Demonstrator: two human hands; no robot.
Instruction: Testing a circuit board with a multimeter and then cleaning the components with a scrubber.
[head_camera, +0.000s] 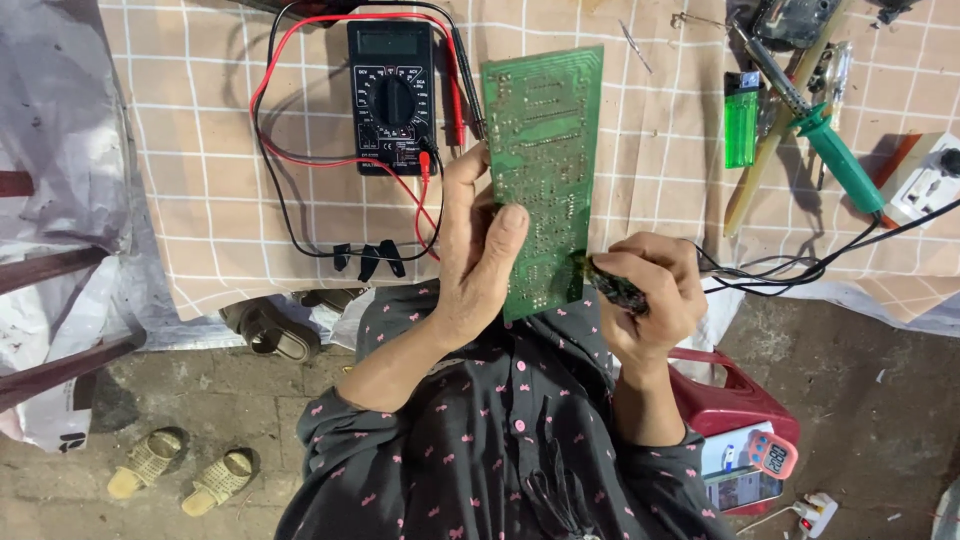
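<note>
My left hand (478, 255) grips a long green circuit board (545, 150) by its left edge, thumb pressed on the solder side, holding it upright over the table edge. My right hand (652, 290) is closed on a small dark tool (612, 284) whose tip touches the board's lower right edge. A black multimeter (391, 96) lies on the checked cloth behind the board, its red and black leads looping to the left and below it.
A green-handled soldering iron (825, 145), a green lighter (741, 122) and a white socket block (925, 185) lie at the right on the checked tablecloth (200, 200). A red stool (735, 400) with a phone stands by my right side. Sandals (185, 470) lie on the floor.
</note>
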